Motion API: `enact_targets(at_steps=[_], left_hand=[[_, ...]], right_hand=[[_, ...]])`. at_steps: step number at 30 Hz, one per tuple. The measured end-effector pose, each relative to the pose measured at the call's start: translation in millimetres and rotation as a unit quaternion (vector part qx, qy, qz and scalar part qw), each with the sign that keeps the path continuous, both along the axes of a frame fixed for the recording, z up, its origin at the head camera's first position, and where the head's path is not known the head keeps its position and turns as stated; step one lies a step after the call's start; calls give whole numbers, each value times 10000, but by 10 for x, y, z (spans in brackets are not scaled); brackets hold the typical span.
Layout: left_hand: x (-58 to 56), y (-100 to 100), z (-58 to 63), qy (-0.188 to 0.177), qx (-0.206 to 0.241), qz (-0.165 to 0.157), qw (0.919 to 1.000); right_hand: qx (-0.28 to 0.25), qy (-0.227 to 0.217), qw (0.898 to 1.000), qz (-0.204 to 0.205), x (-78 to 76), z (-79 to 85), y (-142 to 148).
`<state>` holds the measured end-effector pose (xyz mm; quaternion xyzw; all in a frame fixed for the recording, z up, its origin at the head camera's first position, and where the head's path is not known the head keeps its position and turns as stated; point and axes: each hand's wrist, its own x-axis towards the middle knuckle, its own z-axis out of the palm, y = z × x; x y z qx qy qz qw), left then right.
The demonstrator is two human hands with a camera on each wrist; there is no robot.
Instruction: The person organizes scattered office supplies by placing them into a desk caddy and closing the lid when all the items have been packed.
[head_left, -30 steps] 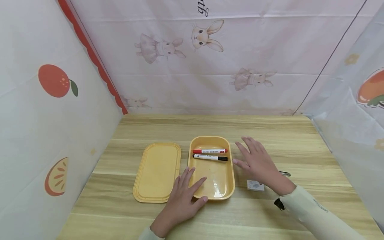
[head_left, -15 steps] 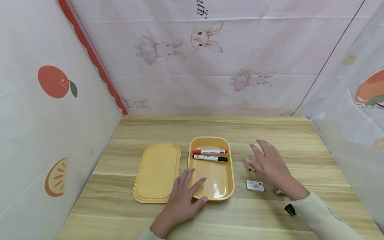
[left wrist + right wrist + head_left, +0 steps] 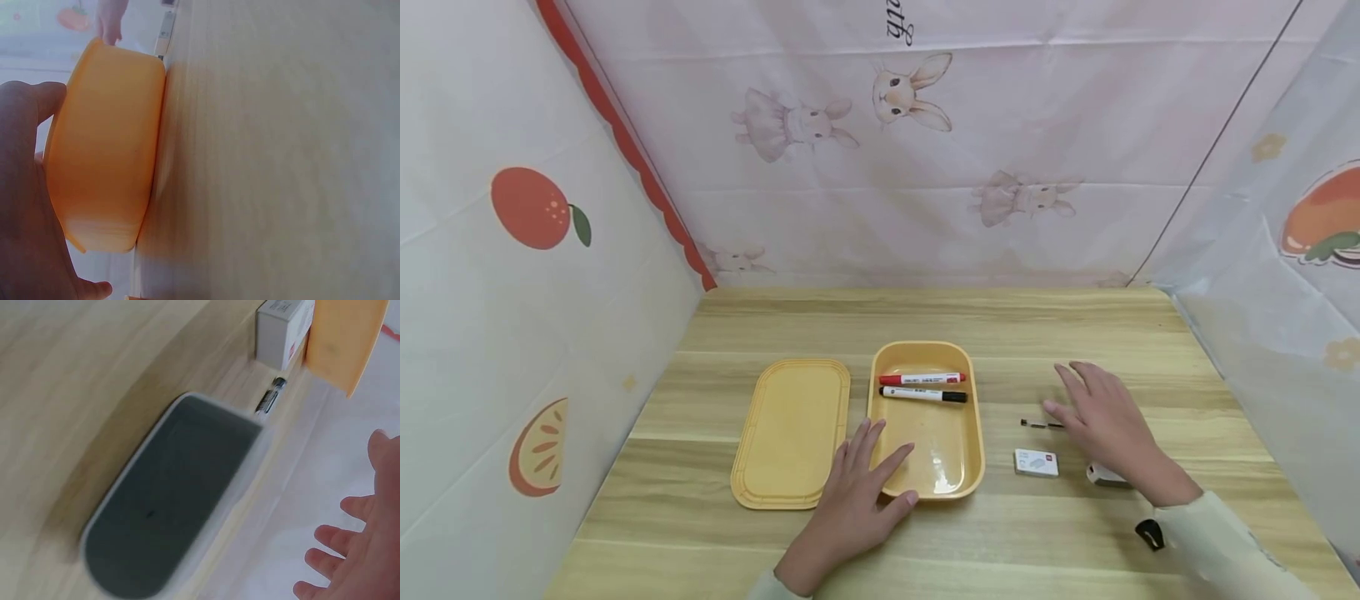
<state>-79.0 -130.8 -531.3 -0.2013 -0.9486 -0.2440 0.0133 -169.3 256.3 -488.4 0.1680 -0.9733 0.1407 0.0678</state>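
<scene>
On the wood-grain table (image 3: 1000, 550), near the middle, we record one yellow box (image 3: 936, 442), uncovered and upright, with its yellow lid (image 3: 792, 433) lying flat just beside it on the person's left. Inside, toward the far end, we count two markers: a red marker (image 3: 922, 378) and, just nearer to the person, a black-capped marker (image 3: 934, 395), both lying crosswise and nearly parallel.

Left hand (image 3: 859, 500): fingers spread wide over the near left corner of the box, thumb by the near rim. The left wrist view shows the hand resting at the rim, outside wall in plain sight.

Right hand (image 3: 1105, 421): raised to the right of the box, well apart from it, fingers parted and loosely bent, holding nothing. Below it we note a slim dark pen (image 3: 1037, 424) (its right end is hidden by the hand in the head view) and a pale object (image 3: 1103, 476) with a dark grey face and one rounded end, seen better from the right wrist. We would not name this one with certainty.

A small white carton (image 3: 1036, 462) with a red mark lies between the box and the pale object, touching neither.
</scene>
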Motion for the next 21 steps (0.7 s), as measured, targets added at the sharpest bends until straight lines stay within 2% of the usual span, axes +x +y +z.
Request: enact_targets(at_steps=[10, 21], left_hand=[[-1, -3, 1, 21, -11, -21, 10000], [4, -1, 21, -66, -33, 46, 10000]], right_hand=[[138, -304, 9991, -271, 60, -88, 294], [278, -1073, 9928, -458, 106, -106, 588]])
